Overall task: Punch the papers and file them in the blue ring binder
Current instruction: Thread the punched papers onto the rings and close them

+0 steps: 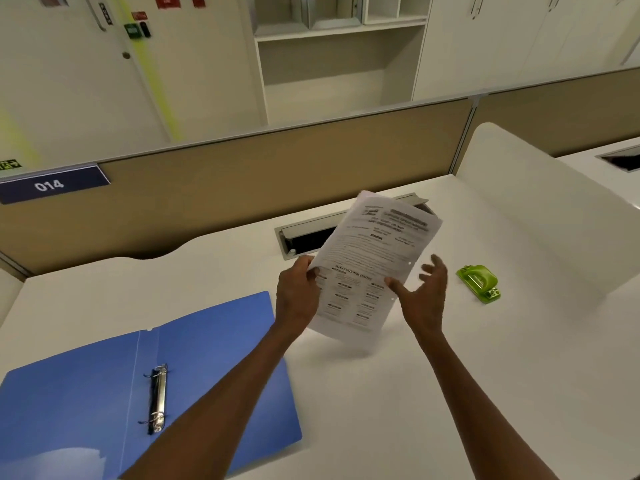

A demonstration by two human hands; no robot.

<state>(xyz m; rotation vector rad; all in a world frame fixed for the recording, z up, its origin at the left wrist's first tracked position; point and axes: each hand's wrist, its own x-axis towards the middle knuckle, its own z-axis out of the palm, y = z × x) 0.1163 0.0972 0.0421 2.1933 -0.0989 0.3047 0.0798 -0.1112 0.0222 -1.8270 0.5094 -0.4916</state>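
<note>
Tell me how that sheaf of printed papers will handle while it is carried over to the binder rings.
The papers probably flop: they are thin, and only the left hand pinches one edge. They look light, since one hand lifts them clear of the desk. The punched holes at the right edge may tear if tugged.

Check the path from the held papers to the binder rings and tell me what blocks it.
Nothing visible blocks it. The papers, in the left hand, hang over bare desk; the blue ring binder lies open, its rings uncovered.

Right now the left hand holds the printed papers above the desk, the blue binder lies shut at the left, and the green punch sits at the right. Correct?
Not quite: the head view shows the blue binder lying open, rings exposed. The rest stands.
</note>
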